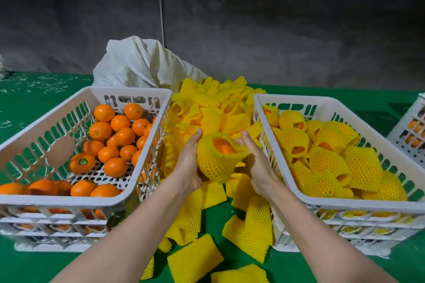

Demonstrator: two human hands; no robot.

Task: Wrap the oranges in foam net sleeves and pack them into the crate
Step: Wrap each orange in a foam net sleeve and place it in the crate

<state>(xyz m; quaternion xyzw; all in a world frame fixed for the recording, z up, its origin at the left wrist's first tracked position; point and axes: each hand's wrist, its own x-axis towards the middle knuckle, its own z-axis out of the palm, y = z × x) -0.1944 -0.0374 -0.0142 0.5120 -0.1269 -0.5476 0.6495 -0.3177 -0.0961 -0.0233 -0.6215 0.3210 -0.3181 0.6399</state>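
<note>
Left grip (188,163), right grip (257,164) — clasping orange (223,146); arms extended.

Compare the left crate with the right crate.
The left crate holds bare oranges; the right crate holds oranges in yellow foam sleeves. The left crate is only part full, with its perforated floor showing; the right crate's floor is hidden under its load. Both are white slotted plastic crates on the green table, either side of the loose sleeve pile.
</note>
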